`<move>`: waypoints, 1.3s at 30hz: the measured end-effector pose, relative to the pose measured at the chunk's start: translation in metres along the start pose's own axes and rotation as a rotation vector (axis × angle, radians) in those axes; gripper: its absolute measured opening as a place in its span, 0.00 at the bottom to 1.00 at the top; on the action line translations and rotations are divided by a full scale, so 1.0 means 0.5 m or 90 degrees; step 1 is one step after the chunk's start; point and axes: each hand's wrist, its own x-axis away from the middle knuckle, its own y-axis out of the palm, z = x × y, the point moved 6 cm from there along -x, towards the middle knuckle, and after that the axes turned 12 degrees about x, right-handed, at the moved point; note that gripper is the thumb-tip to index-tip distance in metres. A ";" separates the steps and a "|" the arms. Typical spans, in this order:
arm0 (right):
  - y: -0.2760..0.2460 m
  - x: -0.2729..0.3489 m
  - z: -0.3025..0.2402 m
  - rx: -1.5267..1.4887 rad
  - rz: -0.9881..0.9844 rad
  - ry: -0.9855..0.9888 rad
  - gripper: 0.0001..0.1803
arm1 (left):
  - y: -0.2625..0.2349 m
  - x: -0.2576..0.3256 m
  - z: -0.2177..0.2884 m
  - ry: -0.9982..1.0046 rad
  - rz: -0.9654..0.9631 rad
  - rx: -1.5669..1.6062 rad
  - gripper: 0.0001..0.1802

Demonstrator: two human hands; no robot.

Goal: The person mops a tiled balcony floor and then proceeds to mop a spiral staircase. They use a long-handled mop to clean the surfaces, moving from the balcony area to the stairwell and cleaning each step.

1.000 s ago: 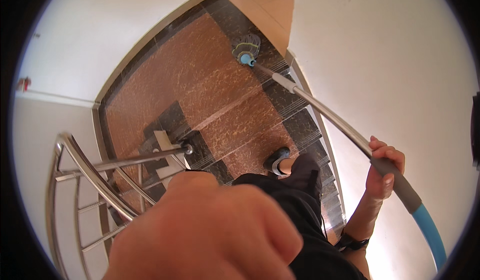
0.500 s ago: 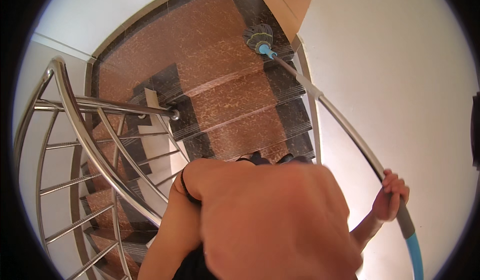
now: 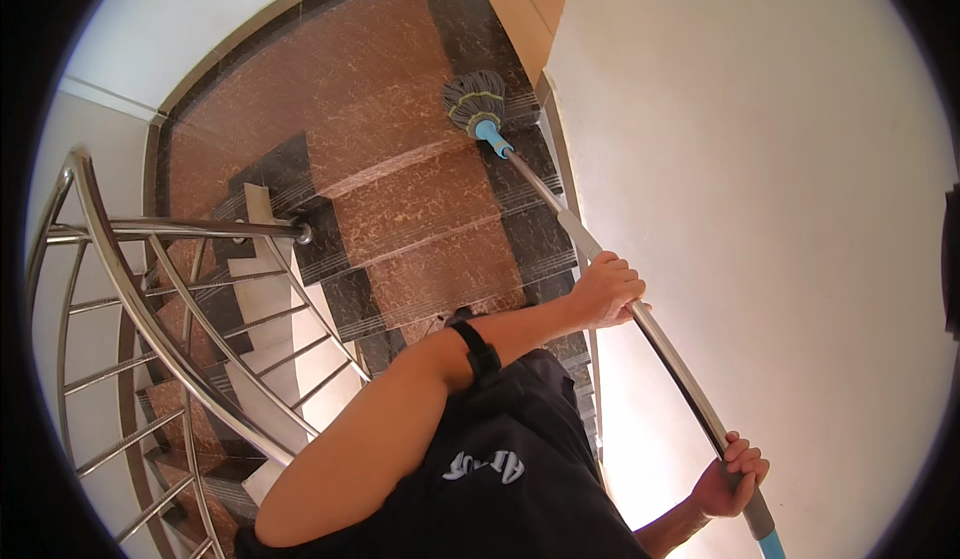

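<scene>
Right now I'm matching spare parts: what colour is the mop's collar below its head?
Light blue collar, under the grey stringy mop head; head view.

The mop handle [image 3: 640,319] runs out of view at the lower edge — its blue end is cut off just past the right hand [image 3: 730,479]. The left hand [image 3: 605,289] covers a short stretch of the handle. The person's dark shirt [image 3: 510,469] hides the nearest stair treads [image 3: 420,209] — feet unseen.

- Head view looks steeply down from the person's head onto the stairs [image 3: 420,209].
- Railing [image 3: 130,289] lower left, wall [image 3: 760,209] right; both forearms near.
</scene>
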 end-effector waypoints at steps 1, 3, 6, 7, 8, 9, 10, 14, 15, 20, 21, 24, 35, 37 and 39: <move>-0.011 0.003 -0.008 0.001 0.018 0.008 0.09 | 0.025 -0.007 0.003 0.013 -0.050 0.009 0.19; -0.026 0.011 -0.033 0.016 0.051 0.006 0.11 | 0.075 -0.002 0.005 -0.015 -0.144 0.014 0.18; -0.030 0.031 -0.080 0.064 0.109 -0.006 0.11 | 0.120 0.022 0.010 -0.004 -0.144 0.105 0.16; -0.036 0.037 -0.099 0.027 0.167 -0.021 0.13 | 0.133 0.029 0.009 -0.007 -0.155 0.131 0.15; -0.041 0.046 -0.117 -0.008 0.222 -0.036 0.17 | 0.153 0.041 -0.007 -0.065 -0.232 0.053 0.10; -0.044 0.054 -0.129 -0.043 0.272 -0.050 0.22 | 0.158 0.044 -0.004 -0.038 -0.248 0.083 0.08; -0.022 0.047 -0.148 -0.148 0.161 -0.090 0.20 | 0.159 0.050 -0.008 -0.045 -0.280 0.070 0.06; 0.048 0.026 -0.184 -0.129 -0.009 -0.176 0.18 | 0.073 0.053 -0.024 -0.092 -0.261 0.031 0.04; 0.071 0.016 -0.188 -0.116 -0.037 -0.196 0.17 | 0.034 0.065 -0.029 -0.117 -0.262 0.026 0.03; 0.243 -0.044 -0.128 -0.222 -0.051 -0.118 0.14 | -0.212 0.165 -0.107 -0.229 -0.148 -0.095 0.14; 0.303 -0.051 -0.117 -0.209 -0.167 -0.064 0.13 | -0.266 0.197 -0.121 -0.226 -0.109 -0.098 0.15; 0.429 -0.030 -0.071 -0.232 -0.201 -0.030 0.12 | -0.416 0.300 -0.134 -0.179 0.078 -0.089 0.15; 0.554 0.056 0.045 -0.222 -0.271 0.036 0.09 | -0.584 0.467 -0.143 -0.357 0.033 -0.261 0.07; 0.460 0.003 -0.002 -0.189 -0.249 -0.012 0.12 | -0.551 0.415 -0.096 -0.347 -0.013 -0.198 0.11; 0.358 -0.059 -0.057 -0.169 -0.216 -0.044 0.13 | -0.516 0.345 -0.036 -0.318 -0.108 -0.227 0.14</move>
